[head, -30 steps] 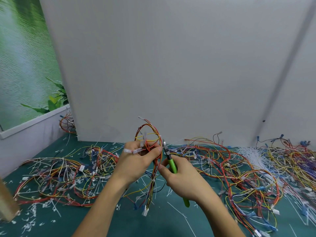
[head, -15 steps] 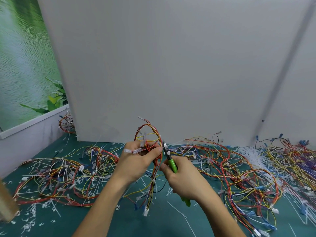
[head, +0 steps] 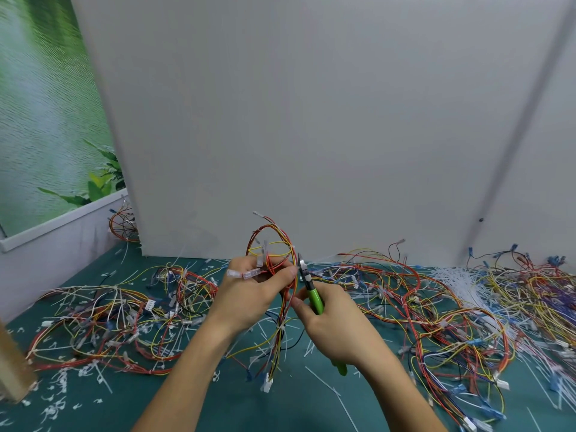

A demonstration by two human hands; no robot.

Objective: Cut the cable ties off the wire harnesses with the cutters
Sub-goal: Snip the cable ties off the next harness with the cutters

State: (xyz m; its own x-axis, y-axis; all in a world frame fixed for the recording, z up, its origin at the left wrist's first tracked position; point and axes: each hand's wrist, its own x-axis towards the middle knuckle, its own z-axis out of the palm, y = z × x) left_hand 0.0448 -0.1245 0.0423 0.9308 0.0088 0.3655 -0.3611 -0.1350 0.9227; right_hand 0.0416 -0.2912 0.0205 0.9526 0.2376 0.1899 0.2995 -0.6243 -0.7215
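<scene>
My left hand (head: 252,294) grips a wire harness (head: 274,244) of red, yellow and orange wires, lifted above the green table. Its loop stands above my fingers and its tail (head: 276,347) hangs down to white connectors. A white cable tie (head: 282,328) binds the tail below my hand. My right hand (head: 336,325) holds the green-handled cutters (head: 313,296). Their dark jaws (head: 301,264) point up, right beside my left thumb and the held wires.
Tangled harnesses lie in a left pile (head: 118,322) and a larger right pile (head: 436,313). Cut white tie scraps (head: 59,397) litter the green mat (head: 249,406). A grey board (head: 311,120) stands behind. A wooden post (head: 12,366) is at the left edge.
The cutters' jaws have crept slightly closer to my left thumb and the held wires. Both hands otherwise stay in place.
</scene>
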